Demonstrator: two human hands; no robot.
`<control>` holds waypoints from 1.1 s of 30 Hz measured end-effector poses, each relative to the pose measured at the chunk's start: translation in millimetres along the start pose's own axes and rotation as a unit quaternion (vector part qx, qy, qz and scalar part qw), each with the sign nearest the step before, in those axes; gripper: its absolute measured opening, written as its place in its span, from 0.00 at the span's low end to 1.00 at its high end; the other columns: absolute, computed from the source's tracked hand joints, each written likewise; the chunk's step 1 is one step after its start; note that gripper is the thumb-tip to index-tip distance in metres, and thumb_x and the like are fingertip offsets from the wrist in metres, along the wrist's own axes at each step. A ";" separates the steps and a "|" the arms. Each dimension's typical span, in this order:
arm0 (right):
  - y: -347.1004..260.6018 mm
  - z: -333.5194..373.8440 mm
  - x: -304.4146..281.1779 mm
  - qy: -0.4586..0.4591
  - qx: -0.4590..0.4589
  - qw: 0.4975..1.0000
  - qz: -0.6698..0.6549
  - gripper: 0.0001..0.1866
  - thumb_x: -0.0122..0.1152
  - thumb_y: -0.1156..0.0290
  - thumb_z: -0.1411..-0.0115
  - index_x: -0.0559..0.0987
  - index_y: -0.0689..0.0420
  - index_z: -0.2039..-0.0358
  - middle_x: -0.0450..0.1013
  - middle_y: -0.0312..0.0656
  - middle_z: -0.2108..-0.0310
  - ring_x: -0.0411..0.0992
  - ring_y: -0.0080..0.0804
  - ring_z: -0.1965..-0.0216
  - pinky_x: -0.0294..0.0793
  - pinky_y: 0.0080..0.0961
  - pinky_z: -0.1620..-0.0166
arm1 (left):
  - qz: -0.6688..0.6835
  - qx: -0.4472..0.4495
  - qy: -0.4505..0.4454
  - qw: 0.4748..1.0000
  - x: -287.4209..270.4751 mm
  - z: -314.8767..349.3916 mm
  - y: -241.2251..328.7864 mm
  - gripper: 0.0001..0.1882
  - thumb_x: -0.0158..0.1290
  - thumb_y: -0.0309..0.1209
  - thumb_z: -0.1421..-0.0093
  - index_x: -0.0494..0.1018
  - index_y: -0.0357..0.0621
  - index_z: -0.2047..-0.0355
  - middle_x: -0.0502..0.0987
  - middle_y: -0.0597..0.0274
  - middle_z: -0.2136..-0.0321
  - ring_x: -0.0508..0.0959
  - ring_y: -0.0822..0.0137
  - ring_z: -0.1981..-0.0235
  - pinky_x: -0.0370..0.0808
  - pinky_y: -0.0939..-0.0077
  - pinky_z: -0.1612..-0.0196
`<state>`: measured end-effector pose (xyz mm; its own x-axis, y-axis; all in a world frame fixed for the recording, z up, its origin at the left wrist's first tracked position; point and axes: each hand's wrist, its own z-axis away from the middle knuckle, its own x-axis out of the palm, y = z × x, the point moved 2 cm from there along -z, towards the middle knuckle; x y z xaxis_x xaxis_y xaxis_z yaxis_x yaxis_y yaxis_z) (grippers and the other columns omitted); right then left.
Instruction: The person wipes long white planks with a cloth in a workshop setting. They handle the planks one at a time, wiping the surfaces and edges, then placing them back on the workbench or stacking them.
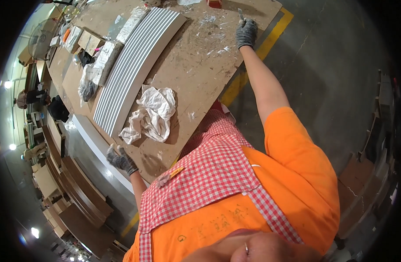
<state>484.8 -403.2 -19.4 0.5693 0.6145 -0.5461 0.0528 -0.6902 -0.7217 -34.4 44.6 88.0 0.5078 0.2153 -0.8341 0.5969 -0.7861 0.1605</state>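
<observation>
The worktop (198, 72) looks like board, matt and rough with dried white smears. The rag (159, 107) is soft, crumply cloth. The long ridged strips (135, 61) look smooth — a bit shiny too. The gloves (247, 33) are fuzzy knit — the apron (204, 179) is matt cloth.

A brown worktable (200, 74) carried everything, its tabletop scuffed and spattered with white smears (209, 19), mostly toward the right edge. A long row of parallel white ribbed strips (137, 65) ran across it, one end close to the left edge. A crumpled white cloth (159, 109) lay between the strips and the near left corner. Beyond the strips, toward the far edge, lay plastic-wrapped bundles (106, 63) and an open cardboard box (90, 42)
</observation>
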 end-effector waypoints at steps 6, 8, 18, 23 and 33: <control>-10.7 2.6 11.2 0.030 -0.070 0.997 -0.005 0.10 0.52 0.64 0.44 0.74 0.58 0.75 0.71 0.54 0.72 0.68 0.53 0.67 0.67 0.42 0.64 | 0.182 0.041 -0.041 0.982 37.6 48.7 38.0 0.08 0.48 0.30 0.41 0.74 0.40 0.70 0.74 0.53 0.71 0.71 0.53 0.65 0.65 0.61 0.56; -6.6 -1.5 8.4 0.017 -0.064 0.998 -0.009 0.09 0.54 0.64 0.44 0.75 0.57 0.70 0.72 0.53 0.71 0.69 0.53 0.66 0.68 0.43 0.65 | 0.219 0.020 -0.034 0.975 41.5 57.7 39.2 0.07 0.47 0.30 0.41 0.73 0.41 0.71 0.73 0.53 0.71 0.70 0.53 0.67 0.65 0.61 0.57; -5.0 -3.6 3.4 -0.004 -0.095 0.995 0.006 0.11 0.51 0.67 0.43 0.75 0.62 0.67 0.72 0.52 0.68 0.69 0.48 0.63 0.66 0.39 0.57 | 0.133 -0.114 0.027 0.984 32.8 110.6 33.7 0.08 0.44 0.30 0.41 0.70 0.43 0.75 0.71 0.54 0.75 0.69 0.52 0.69 0.65 0.59 0.59; -8.3 -10.0 1.8 -0.022 -0.072 0.997 0.026 0.11 0.51 0.69 0.42 0.75 0.63 0.64 0.72 0.53 0.65 0.69 0.48 0.62 0.67 0.37 0.56 | 0.088 -0.163 0.030 0.982 38.1 127.5 33.1 0.09 0.42 0.29 0.41 0.68 0.44 0.78 0.69 0.54 0.76 0.68 0.52 0.69 0.65 0.59 0.60; -13.6 9.0 -3.5 -0.073 -0.062 0.994 -0.060 0.15 0.52 0.67 0.39 0.74 0.67 0.60 0.71 0.53 0.63 0.70 0.47 0.61 0.68 0.36 0.54 | -0.010 -0.142 0.005 0.990 32.1 131.6 31.3 0.12 0.45 0.34 0.42 0.65 0.44 0.80 0.66 0.52 0.78 0.67 0.51 0.72 0.64 0.56 0.63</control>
<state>474.8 -392.5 -11.5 0.4280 0.7374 -0.5225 0.2189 -0.6455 -0.7317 -81.2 -49.4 -3.2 0.4995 0.2348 -0.8339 0.7561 -0.5880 0.2873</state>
